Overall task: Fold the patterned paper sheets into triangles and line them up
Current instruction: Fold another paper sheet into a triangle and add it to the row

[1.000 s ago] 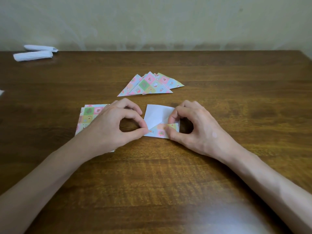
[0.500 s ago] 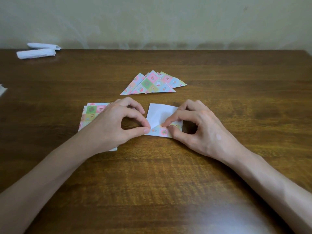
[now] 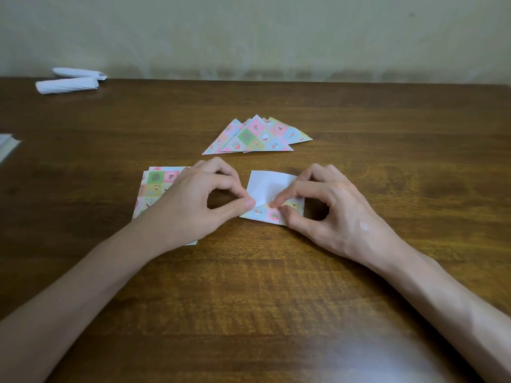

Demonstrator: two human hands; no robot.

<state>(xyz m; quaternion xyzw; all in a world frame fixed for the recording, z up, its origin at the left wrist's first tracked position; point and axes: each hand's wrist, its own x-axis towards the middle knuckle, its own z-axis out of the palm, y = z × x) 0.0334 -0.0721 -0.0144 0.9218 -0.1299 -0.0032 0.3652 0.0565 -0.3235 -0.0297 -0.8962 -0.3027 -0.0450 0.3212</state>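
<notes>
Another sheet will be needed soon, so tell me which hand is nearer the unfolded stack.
Left. The left hand overlaps the stack's right side while pinching the sheet. The right hand pinches that sheet's folded corner, farther right of the stack.

Glossy grained wood table; matt printed paper sheet, white underside.

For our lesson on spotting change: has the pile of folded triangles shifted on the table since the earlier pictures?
No. The pile of folded triangles keeps the same gap and direction from the white paper rolls at far left.
</notes>
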